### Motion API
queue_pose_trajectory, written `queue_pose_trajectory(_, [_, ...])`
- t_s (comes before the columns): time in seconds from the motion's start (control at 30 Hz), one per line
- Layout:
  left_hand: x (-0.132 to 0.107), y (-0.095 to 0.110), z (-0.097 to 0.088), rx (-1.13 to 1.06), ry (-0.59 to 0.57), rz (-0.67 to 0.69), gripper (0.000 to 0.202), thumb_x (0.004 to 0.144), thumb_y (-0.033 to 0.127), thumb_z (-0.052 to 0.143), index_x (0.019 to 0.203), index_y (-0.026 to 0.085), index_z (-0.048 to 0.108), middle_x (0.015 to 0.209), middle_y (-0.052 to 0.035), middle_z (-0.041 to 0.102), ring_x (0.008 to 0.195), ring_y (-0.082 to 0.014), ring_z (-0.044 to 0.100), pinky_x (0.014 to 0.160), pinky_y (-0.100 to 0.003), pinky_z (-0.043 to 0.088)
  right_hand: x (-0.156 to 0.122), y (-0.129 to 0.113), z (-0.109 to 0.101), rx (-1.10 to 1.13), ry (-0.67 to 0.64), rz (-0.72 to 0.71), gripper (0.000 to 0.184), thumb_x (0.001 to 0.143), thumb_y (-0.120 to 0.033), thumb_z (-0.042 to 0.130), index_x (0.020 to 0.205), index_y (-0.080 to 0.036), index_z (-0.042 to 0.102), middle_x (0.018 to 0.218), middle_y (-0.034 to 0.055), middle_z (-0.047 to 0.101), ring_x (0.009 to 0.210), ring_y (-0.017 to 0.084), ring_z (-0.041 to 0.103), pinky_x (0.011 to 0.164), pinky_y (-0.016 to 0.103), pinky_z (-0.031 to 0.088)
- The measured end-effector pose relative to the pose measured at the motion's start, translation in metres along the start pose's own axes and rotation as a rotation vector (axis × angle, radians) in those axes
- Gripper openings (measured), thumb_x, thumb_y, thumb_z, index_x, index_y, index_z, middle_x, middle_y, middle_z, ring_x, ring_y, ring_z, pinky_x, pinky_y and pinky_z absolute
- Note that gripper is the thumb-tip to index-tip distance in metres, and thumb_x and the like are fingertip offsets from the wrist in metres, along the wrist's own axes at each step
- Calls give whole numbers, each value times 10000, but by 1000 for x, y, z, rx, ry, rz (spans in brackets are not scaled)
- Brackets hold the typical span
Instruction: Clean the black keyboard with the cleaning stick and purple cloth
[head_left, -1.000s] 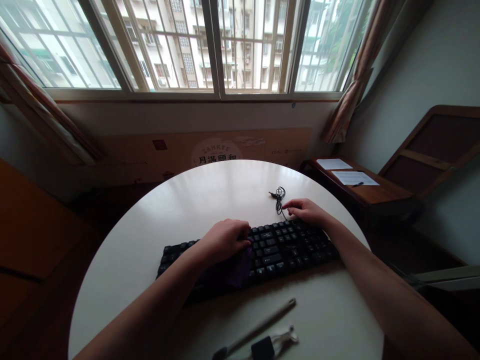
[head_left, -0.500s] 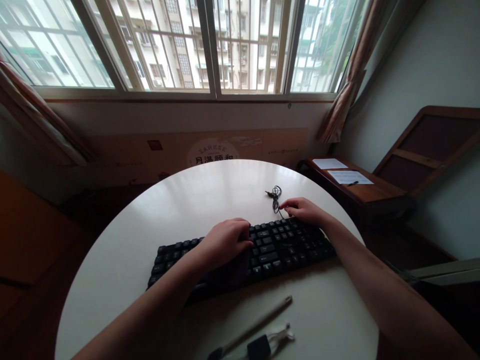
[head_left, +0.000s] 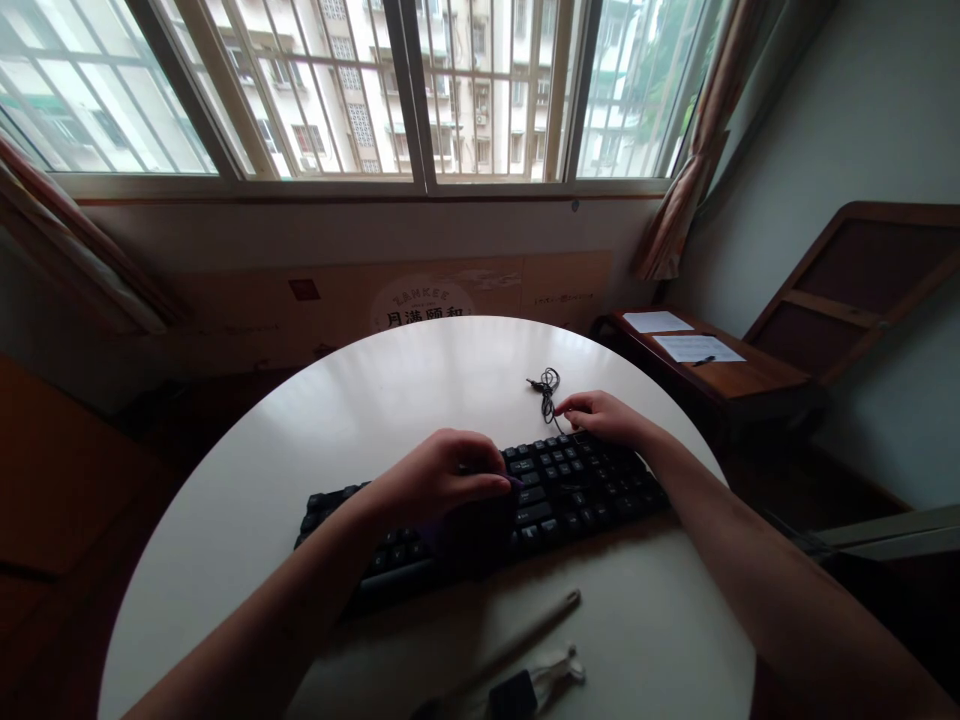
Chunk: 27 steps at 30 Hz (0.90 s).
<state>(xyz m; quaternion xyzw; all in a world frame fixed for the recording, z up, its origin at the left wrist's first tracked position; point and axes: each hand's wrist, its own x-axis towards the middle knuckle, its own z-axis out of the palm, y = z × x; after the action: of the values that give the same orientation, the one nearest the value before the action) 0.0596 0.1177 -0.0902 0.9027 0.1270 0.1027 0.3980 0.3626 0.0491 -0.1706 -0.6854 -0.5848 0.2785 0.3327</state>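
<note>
A black keyboard (head_left: 581,485) lies slightly slanted on a round white table (head_left: 360,400). My left hand (head_left: 461,475) is closed on a dark purple cloth (head_left: 476,540), which hangs over the middle keys and hides part of them. Thumb and fingers pinch the cloth near its right side. At the keyboard's far right edge my right hand (head_left: 606,415) grips the rim, its fingers curled over the back. Just left of those fingertips, the bundled black cable (head_left: 549,392) rests on the tabletop.
Nearer me on the table lie a slim pale-handled tool (head_left: 525,628) and a white item with a black block (head_left: 514,694). A wooden chair (head_left: 720,375) holding papers and a pen stands at right. Beyond the table are a cardboard panel (head_left: 300,320) and a barred window.
My left hand has moved slightly right with the cloth, its knuckles raised and fingers more extended. The right hand stays at the keyboard's edge. The view has shifted a little.
</note>
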Motion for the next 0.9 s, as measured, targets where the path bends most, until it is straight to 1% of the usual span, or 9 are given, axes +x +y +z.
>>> queue_pose_trajectory(0.07, [0, 0, 1, 33, -13, -22, 193, 846, 350, 623, 826, 173, 697, 777, -16, 695, 742, -156, 620, 695, -246, 471, 0, 0, 0, 9, -2, 5, 295, 817, -286, 549, 1037, -182, 716, 737, 19, 651, 668, 144, 583, 628, 247, 437])
queue_pose_trajectory(0.17, [1, -6, 6, 182, -31, -42, 174, 851, 331, 618, 848, 194, 725, 806, -15, 710, 745, -153, 622, 700, -244, 454, 0, -2, 0, 17, -3, 5, 292, 821, -282, 543, 1034, -184, 716, 750, 21, 652, 667, 140, 582, 628, 245, 438])
queue_pose_trajectory(0.3, [-4, -10, -2, 247, -157, -105, 154, 838, 333, 630, 870, 229, 740, 807, 4, 721, 722, -148, 626, 673, -233, 444, -1, -3, 0, 15, -6, -3, 295, 825, -277, 536, 1038, -180, 715, 750, 20, 649, 655, 132, 573, 631, 244, 435])
queue_pose_trajectory(0.43, [-12, -6, -21, 186, -371, -164, 141, 810, 333, 664, 857, 227, 744, 782, 12, 711, 699, -146, 633, 619, -212, 444, -2, -4, 0, 14, -5, -2, 306, 827, -275, 532, 1055, -178, 711, 732, 15, 641, 644, 130, 565, 625, 244, 432])
queue_pose_trajectory(0.6, [-13, 7, -26, -78, -395, -3, 214, 842, 383, 645, 841, 182, 721, 855, -26, 692, 777, -155, 626, 713, -223, 473, -3, -5, -1, 22, -6, 4, 294, 831, -277, 531, 1042, -182, 712, 741, 17, 643, 657, 131, 573, 632, 242, 438])
queue_pose_trajectory(0.67, [-11, 8, -21, -155, -367, -19, 250, 858, 408, 622, 854, 171, 702, 835, -25, 692, 762, -155, 616, 698, -227, 476, -3, -6, -1, 23, -6, 6, 294, 830, -276, 533, 1042, -178, 712, 748, 21, 648, 664, 134, 579, 637, 244, 443])
queue_pose_trajectory(0.7, [-9, 8, -17, -139, -318, -42, 259, 868, 414, 606, 862, 171, 695, 824, -21, 691, 750, -153, 610, 687, -228, 473, -3, -6, -1, 21, -5, 5, 295, 829, -276, 534, 1042, -176, 712, 752, 23, 650, 666, 135, 581, 642, 246, 445])
queue_pose_trajectory(0.8, [-2, -1, -2, 80, -111, -82, 226, 884, 386, 580, 875, 192, 695, 823, -10, 694, 747, -152, 604, 697, -239, 462, -3, -7, -1, 17, -4, 2, 295, 826, -276, 539, 1038, -169, 713, 756, 26, 655, 659, 136, 581, 657, 253, 452])
queue_pose_trajectory(0.9, [3, -11, 11, 327, -11, -64, 136, 854, 322, 608, 866, 223, 701, 865, -11, 694, 789, -171, 612, 720, -259, 453, -3, -8, -1, 17, -8, -1, 297, 830, -277, 535, 1043, -170, 712, 755, 23, 656, 655, 133, 580, 664, 255, 454])
